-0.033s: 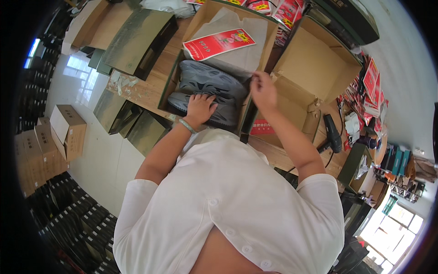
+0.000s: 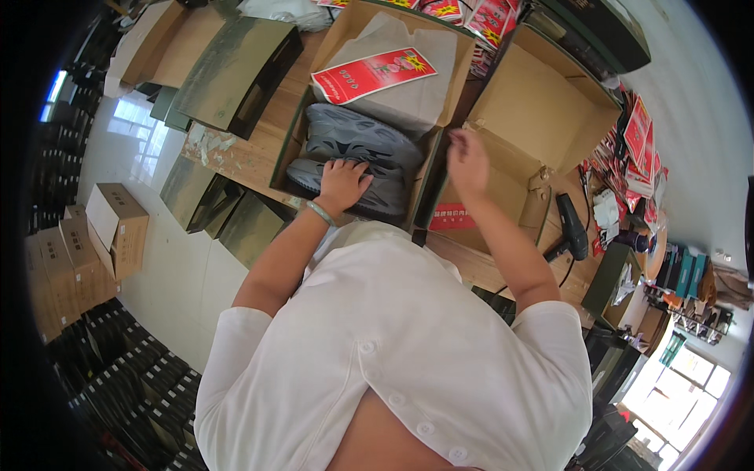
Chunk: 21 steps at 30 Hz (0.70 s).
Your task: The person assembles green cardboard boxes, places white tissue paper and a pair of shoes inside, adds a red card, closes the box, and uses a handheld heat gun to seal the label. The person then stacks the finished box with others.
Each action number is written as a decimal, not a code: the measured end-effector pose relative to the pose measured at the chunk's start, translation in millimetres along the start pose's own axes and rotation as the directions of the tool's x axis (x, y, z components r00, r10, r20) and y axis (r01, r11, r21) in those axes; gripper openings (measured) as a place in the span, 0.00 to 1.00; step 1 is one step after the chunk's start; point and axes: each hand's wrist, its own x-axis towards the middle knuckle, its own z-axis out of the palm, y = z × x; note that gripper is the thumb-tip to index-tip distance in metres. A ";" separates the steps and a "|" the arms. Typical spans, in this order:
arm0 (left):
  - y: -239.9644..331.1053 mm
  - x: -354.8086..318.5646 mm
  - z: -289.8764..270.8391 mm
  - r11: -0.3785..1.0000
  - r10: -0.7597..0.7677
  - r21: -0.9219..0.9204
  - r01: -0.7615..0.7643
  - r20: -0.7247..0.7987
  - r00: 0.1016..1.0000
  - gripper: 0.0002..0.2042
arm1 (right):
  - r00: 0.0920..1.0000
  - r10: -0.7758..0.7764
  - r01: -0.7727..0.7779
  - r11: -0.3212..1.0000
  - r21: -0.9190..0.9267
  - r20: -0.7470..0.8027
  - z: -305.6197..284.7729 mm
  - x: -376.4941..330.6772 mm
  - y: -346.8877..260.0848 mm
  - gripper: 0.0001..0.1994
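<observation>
1. Left hand [image 2: 343, 182]: palm down, fingers spread flat on the near grey shoe [image 2: 377, 192]. Pressing, not gripping. One pale green bangle [image 2: 321, 213] on that wrist.
2. Shoes: two, both dark grey, lying side by side in one open shoebox [image 2: 281, 161] on the wooden table [image 2: 243, 153]. Far shoe [image 2: 357, 133] touches the near one.
3. Tissue paper [image 2: 412, 86]: one grey sheet, folded back over the far end of the shoebox. One red leaflet [image 2: 373, 74] lies on top of it.
4. Right hand [image 2: 467, 161]: raised at the shoebox's right edge, fingers loosely curled. Whether it pinches the edge or paper, cannot tell.
5. Carton [image 2: 542, 110]: one large brown one, flaps open, just right of the shoebox.
6. Hair dryer [image 2: 572, 228]: one, black, on the table right of the carton.
7. Lids [image 2: 236, 67]: one dark green, left of the shoebox; more boxes leaning below the table edge.
8. Floor, left: a stack of small brown cartons [image 2: 114, 228], at least three.
</observation>
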 end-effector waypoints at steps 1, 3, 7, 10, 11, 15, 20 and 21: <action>0.2 6.9 1.1 1.000 -0.010 0.000 0.010 0.038 0.999 0.16 | 0.983 0.181 -0.175 0.979 -0.106 0.043 -24.5 -12.7 24.7 0.17; 2.1 22.3 4.9 1.000 -0.015 0.004 0.014 0.116 0.993 0.16 | 0.885 0.429 -0.337 0.857 -0.390 0.178 -53.3 -54.3 104.9 0.20; -7.8 26.7 18.3 1.000 -0.019 -0.002 0.020 0.160 0.987 0.17 | 0.808 0.471 -0.147 0.744 -0.652 0.354 -50.8 -118.0 139.4 0.29; -10.7 27.7 17.8 0.999 -0.032 0.004 0.032 0.203 0.979 0.18 | 0.807 0.469 -0.074 0.683 -0.726 0.359 -35.5 -111.7 131.2 0.35; -9.9 29.6 18.1 0.999 -0.034 0.025 0.030 0.219 0.975 0.18 | 0.804 0.483 -0.076 0.661 -0.746 0.346 -31.4 -110.6 134.5 0.37; -5.4 31.3 18.5 0.986 -0.056 0.165 0.010 0.276 0.960 0.20 | 0.781 0.544 -0.104 0.596 -0.796 0.305 -26.5 -103.1 137.3 0.37; 3.4 38.8 14.6 0.984 -0.118 0.169 0.060 0.354 0.928 0.20 | 0.658 0.665 -0.149 0.575 -0.804 0.354 -59.5 -89.6 140.7 0.20; 2.7 38.6 16.7 0.983 -0.134 0.165 0.077 0.368 0.920 0.20 | 0.685 0.650 -0.158 0.574 -0.804 0.329 -74.1 -82.0 122.5 0.17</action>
